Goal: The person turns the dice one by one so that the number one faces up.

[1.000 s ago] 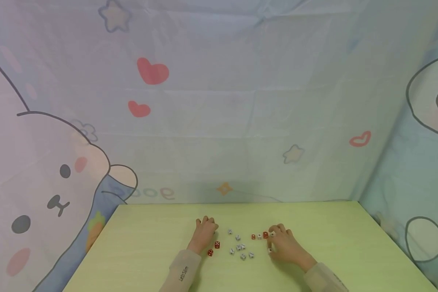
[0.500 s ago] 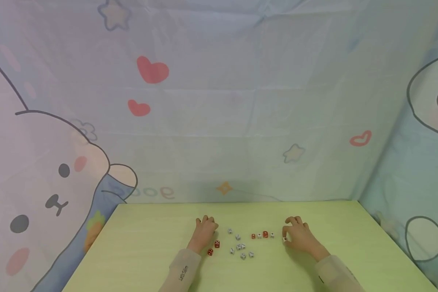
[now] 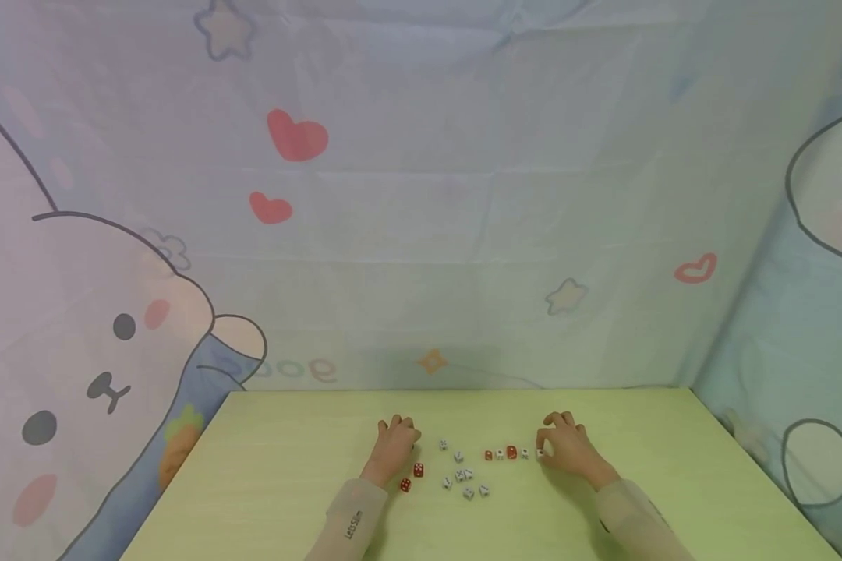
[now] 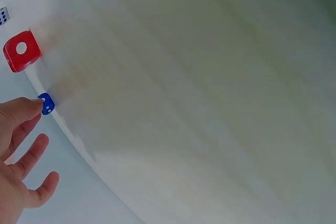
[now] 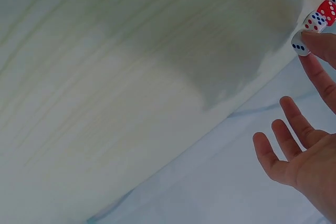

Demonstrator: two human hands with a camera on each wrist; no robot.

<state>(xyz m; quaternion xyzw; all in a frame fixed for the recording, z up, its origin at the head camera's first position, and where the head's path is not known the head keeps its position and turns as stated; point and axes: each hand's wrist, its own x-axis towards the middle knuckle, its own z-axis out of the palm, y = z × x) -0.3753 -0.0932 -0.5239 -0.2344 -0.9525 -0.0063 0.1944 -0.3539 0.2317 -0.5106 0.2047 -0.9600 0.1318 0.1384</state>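
Note:
My left hand (image 3: 394, 446) pinches a small blue die (image 4: 48, 104) between thumb and finger, as the left wrist view shows; in the head view the hand hides it. A bigger red die (image 4: 21, 51) sits just beyond. My right hand (image 3: 565, 448) has thumb and forefinger on a white die (image 5: 299, 44), its other fingers spread. That die is at the right end of a row, close beside another white die (image 3: 525, 453). Further left in this row come a red die (image 3: 511, 452), a white die (image 3: 500, 454) and a small red die (image 3: 488, 455).
Several white dice (image 3: 460, 475) lie scattered between the hands. Two red dice (image 3: 419, 470) rest by the left wrist. The pale yellow table (image 3: 267, 467) ends at a printed cloth (image 3: 407, 234) hung behind it.
My right hand has carried the white die from the near side of the row out to the right, then back left against the row's end. The left hand stays in place.

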